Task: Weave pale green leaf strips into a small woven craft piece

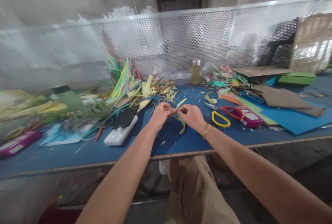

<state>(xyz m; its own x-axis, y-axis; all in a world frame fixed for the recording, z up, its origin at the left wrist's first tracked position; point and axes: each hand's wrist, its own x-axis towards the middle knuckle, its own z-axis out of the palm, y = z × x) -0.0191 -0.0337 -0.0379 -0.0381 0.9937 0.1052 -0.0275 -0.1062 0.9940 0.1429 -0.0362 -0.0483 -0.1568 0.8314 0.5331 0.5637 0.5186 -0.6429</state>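
Above the middle of the blue table (168,144), my left hand (162,114) and my right hand (193,116) meet, each with thumb and fingers pinched. Between them is a pale green husk strip (182,127), one end sticking up above the fingers and the other hanging in a curl below. The exact spot where they grip it is hidden by the fingertips. Scissors (221,119) with one yellow and one red handle lie right of my right hand. Another husk piece (210,98) rests beyond them.
Left stand a white power bank (121,132) with a black phone (125,117), tangled green yarn (88,115), colourful pipe cleaners (120,82) and husks (146,87). A capped bottle (196,72) is at the back. Right are a purple case (250,117), blue sheet (295,117) and cardboard (281,98).
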